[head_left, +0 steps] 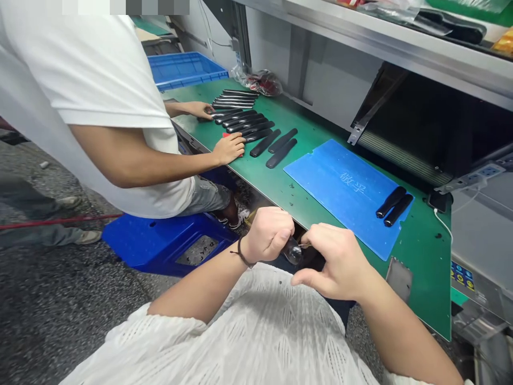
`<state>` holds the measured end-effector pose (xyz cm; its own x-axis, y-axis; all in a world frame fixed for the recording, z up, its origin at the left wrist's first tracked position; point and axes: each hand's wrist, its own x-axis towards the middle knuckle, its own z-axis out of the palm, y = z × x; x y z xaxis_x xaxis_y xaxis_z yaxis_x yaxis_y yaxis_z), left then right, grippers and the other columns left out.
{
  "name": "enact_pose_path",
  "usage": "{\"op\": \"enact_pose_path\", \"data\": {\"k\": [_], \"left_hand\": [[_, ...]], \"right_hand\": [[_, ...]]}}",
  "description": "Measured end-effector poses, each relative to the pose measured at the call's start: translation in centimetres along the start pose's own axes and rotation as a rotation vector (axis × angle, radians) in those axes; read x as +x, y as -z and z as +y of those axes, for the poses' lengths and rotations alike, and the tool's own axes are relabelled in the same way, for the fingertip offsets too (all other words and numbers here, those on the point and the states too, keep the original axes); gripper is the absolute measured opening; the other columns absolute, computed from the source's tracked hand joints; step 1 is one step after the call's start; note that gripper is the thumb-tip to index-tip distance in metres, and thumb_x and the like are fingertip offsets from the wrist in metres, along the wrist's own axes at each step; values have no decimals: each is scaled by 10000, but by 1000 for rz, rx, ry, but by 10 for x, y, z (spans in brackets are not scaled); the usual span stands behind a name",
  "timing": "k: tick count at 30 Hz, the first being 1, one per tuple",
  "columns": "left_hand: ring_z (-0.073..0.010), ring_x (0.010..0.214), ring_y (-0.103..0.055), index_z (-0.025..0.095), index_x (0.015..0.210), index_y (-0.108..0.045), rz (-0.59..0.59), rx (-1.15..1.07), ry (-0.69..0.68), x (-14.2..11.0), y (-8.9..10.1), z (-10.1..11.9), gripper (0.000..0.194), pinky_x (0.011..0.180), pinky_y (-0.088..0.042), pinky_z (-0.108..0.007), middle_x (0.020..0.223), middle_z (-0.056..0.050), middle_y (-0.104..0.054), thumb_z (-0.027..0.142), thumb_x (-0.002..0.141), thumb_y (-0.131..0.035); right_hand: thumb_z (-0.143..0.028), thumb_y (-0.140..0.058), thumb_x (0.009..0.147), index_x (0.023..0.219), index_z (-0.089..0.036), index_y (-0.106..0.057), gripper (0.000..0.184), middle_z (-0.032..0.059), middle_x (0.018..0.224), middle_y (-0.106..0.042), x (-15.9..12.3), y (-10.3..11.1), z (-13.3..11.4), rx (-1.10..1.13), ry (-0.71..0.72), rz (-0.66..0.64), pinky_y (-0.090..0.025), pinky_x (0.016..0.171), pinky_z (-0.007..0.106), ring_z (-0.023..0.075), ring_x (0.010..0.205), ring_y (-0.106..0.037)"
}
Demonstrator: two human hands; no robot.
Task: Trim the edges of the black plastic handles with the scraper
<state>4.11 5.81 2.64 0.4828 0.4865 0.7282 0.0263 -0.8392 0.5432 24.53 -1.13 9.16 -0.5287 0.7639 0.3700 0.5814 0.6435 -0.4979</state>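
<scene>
My left hand is closed around a black handle-shaped piece, and its rounded glossy end points toward my right hand. Close beside that end is my right hand, its fingers curled and its thumb held apart. A small thin metallic thing shows at its fingertips, against the black end; its kind is too small to tell. Both hands are in front of the table's near edge, above my lap. Two similar black pieces lie side by side on the blue mat.
A co-worker's hands touch a row of black pieces on the green table. Loose black pieces lie nearer the mat. A phone rests at right. A blue stool stands left; a metal shelf hangs over the back.
</scene>
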Motion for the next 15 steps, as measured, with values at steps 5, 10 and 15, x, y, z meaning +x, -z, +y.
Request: {"op": "enact_pose_path", "data": {"k": [5, 10, 15], "left_hand": [[-168, 561, -357, 194, 744, -455, -12, 17, -25, 3, 4, 2, 319, 614, -266, -350, 604, -34, -501, 244, 1032, -328], [-165, 550, -363, 193, 740, -455, 27, 27, -10, 3, 0, 3, 317, 611, -269, -351, 596, -33, -491, 233, 1030, -333], [-152, 571, -361, 183, 745, -453, 93, 0, 57, 0, -10, 5, 330, 625, -287, -336, 616, -27, -452, 232, 1047, -330]], "right_hand": [[-758, -452, 1026, 746, -114, -491, 703, 9, 695, -467, 10, -7, 1, -54, 31, -35, -169, 647, 262, 77, 665, -309], [-662, -494, 1051, 703, -104, -459, 658, 25, 679, -429, 3, -6, 0, -191, 75, 40, -132, 649, 272, 90, 671, -267], [-536, -535, 1062, 683, -116, -434, 575, 49, 680, -388, 0, -8, -4, -377, 133, 173, -114, 663, 293, 128, 701, -219]]}}
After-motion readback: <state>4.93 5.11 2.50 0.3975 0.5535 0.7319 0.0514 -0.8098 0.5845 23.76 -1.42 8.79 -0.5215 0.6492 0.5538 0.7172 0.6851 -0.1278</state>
